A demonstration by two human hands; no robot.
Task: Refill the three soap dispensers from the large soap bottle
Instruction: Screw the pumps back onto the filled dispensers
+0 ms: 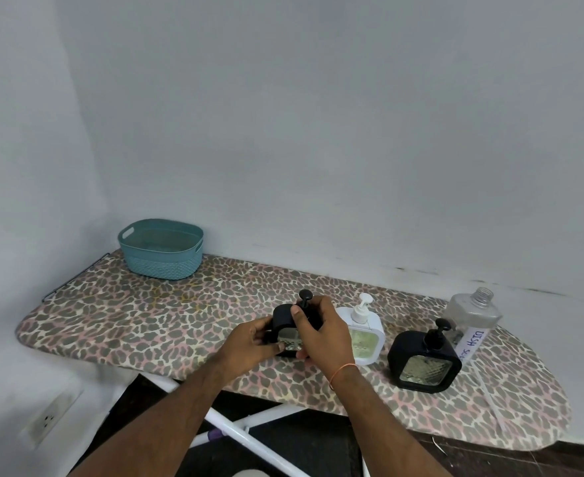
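A black soap dispenser (283,321) stands on the leopard-print ironing board (146,325), held between both hands. My left hand (252,342) grips its lower left side. My right hand (321,335) wraps around its top and right side, thumb near the black pump. Just right of it stands a white dispenser (366,339) with a white pump. Further right sits a second black dispenser (425,359) with its pump on. Behind that stands the large clear soap bottle (473,315), uncapped, labelled "DISH SOAP".
A teal plastic basket (161,249) sits at the board's far left corner against the wall. The white wall runs close behind the board. White board legs (228,425) and dark floor show below the front edge. A wall socket (48,421) is at lower left.
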